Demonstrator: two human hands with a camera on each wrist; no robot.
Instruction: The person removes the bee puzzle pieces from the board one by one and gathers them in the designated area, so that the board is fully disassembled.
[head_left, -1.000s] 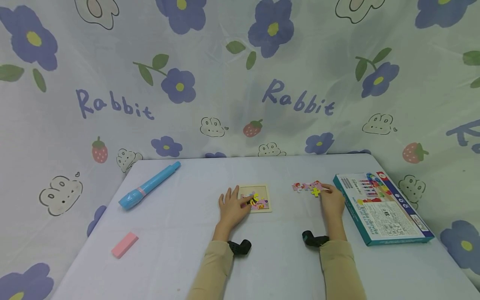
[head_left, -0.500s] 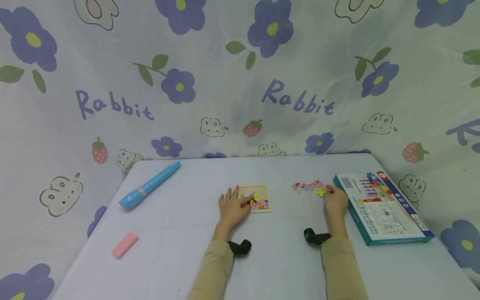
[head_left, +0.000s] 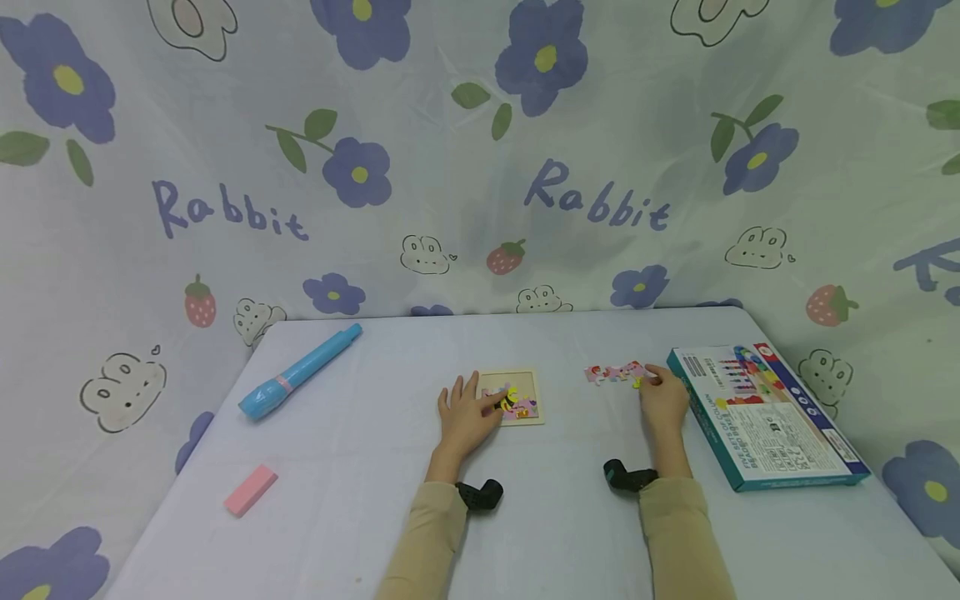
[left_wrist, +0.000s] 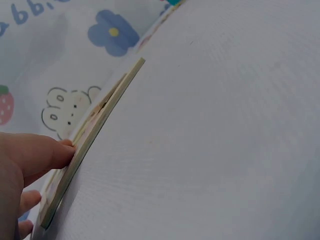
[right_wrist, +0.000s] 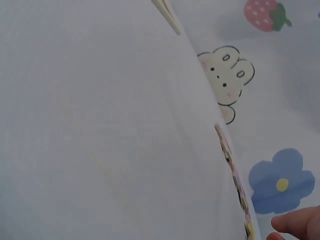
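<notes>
My left hand (head_left: 465,421) rests at the left side of a small wooden puzzle tray (head_left: 528,380), its fingers spread. One fingertip touches the pink, yellow and black puzzle pieces (head_left: 522,408) inside. In the left wrist view, the thumb presses near the edge of the tray (left_wrist: 95,135). My right hand (head_left: 664,404) is at the right end of a row of loose pink puzzle pieces (head_left: 611,373). Its fingertips pinch a yellow puzzle piece (head_left: 637,383), partly hidden. In the right wrist view, the row of pieces (right_wrist: 232,172) shows edge-on beside the fingers (right_wrist: 295,222).
A teal-edged puzzle box (head_left: 772,425) lies just right of my right hand. Far left are a blue torch-shaped object (head_left: 300,372) and a pink block (head_left: 251,490). All lie on a white-covered table (head_left: 352,500) before a flowered cloth (head_left: 450,167).
My right hand shifted slightly right, then back left, and the yellow piece moved along with it. Less of that piece shows now. My left hand and the tray stayed in place.
</notes>
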